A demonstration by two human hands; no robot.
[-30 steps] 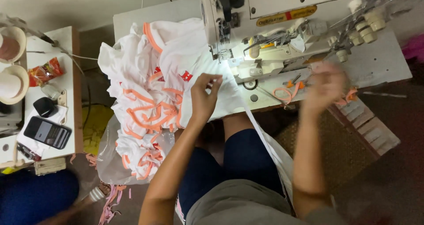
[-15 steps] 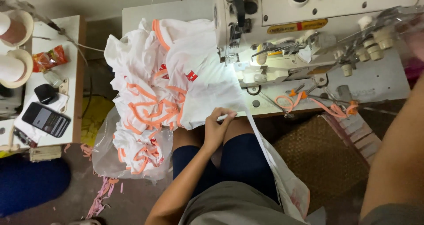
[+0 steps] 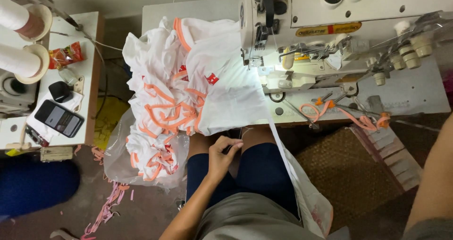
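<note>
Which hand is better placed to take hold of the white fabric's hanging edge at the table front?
Left. The left hand sits just below the white fabric, fingers pinched, apparently on a thin thread. Only the right forearm shows at the frame edge; that hand is out of view.

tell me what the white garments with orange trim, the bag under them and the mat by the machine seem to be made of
White garments: soft knit fabric, likely cotton or a blend; they crumple and drape in folds. Bag: thin clear plastic film, glossy and see-through. Mat: looks like woven straw or similar fibre, matte brown with a plaited texture.
</note>
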